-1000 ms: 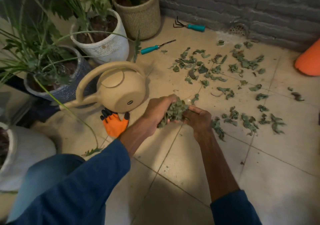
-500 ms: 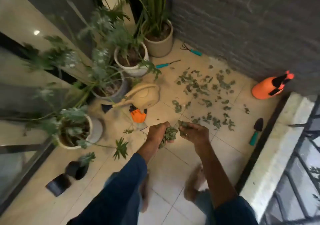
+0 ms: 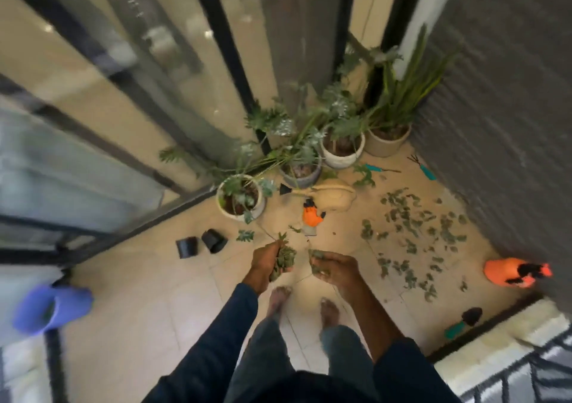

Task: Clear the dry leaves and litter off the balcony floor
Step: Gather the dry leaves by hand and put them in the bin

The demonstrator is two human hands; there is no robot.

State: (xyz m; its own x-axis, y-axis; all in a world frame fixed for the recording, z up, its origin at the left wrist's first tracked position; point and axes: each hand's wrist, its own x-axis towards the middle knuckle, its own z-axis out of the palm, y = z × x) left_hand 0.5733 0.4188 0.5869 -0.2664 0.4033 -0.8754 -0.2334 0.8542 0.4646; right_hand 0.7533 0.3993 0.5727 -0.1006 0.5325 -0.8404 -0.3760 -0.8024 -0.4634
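Both hands are full above the tiled floor (image 3: 154, 294): the left hand (image 3: 265, 261) curls round a thick bunch of dry leaves (image 3: 284, 260), and the right hand (image 3: 336, 269) pinches a smaller clump (image 3: 316, 255). Many more leaves (image 3: 414, 226) lie scattered near the grey wall (image 3: 495, 124).

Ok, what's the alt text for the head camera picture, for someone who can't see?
A standing person's left hand and right hand each grip a bunch of dry leaves above the tiled balcony floor. More loose leaves lie scattered to the right, near potted plants and a watering can.
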